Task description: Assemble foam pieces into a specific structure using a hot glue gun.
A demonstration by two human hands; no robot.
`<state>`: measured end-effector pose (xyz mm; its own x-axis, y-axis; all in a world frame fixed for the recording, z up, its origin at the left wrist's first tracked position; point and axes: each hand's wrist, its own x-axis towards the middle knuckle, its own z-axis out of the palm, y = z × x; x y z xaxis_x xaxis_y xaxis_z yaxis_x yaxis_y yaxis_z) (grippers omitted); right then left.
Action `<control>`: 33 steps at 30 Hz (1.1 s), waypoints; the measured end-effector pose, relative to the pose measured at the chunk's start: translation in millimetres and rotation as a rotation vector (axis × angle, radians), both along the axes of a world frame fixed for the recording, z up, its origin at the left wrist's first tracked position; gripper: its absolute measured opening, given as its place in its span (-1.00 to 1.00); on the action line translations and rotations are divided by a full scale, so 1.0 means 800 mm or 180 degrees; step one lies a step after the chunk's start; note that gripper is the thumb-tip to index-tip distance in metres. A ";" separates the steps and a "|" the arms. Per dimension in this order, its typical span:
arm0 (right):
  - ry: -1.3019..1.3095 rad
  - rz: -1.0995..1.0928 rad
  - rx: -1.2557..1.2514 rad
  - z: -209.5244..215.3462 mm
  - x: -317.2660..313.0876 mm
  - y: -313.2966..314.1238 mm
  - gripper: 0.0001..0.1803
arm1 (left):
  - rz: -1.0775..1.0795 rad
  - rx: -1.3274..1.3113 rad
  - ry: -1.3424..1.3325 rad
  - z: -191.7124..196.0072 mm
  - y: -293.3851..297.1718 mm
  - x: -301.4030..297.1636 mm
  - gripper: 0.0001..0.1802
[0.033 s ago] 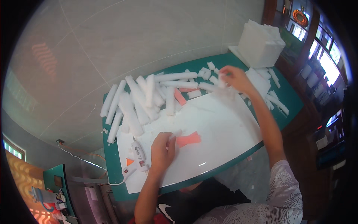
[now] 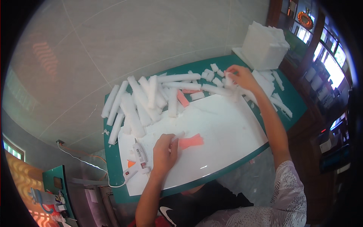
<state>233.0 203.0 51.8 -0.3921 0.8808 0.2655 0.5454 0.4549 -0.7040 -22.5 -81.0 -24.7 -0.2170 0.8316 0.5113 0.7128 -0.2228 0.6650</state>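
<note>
My left hand [image 2: 165, 153] is closed on a small white foam piece [image 2: 179, 134], its tip showing past my fingers over the white board [image 2: 223, 132]. Right beside it a flat pink foam strip [image 2: 191, 141] lies on the board. At the back right, my right hand [image 2: 242, 77] reaches over the scattered foam, thumb and fingers pinched on a short white foam block [image 2: 229, 80]. To the left of my left hand lies a white glue gun [image 2: 140, 154] with its cord running off the table edge.
Long white foam strips [image 2: 147, 94] are heaped along the back left. Behind the board lie another pink foam piece [image 2: 183, 98] and several small white foam chunks [image 2: 207, 75]. A large white foam block [image 2: 264, 44] stands at the far right corner of the green table [image 2: 293, 99].
My right hand has shifted very slightly to the right over the foam pieces, and it looks less blurred. My left hand has stayed in place.
</note>
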 end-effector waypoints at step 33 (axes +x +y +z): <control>0.1318 0.1062 -0.1036 -0.019 -0.098 -0.009 -0.61 | 0.0463 -0.0213 -0.0390 -0.005 -0.004 -0.014 -0.65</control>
<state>154.7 195.5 36.7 -0.5820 0.7900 0.1929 0.0628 0.2802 -0.9579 -33.4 -84.2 -29.0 -0.3945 0.8182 0.4183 0.6472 -0.0757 0.7585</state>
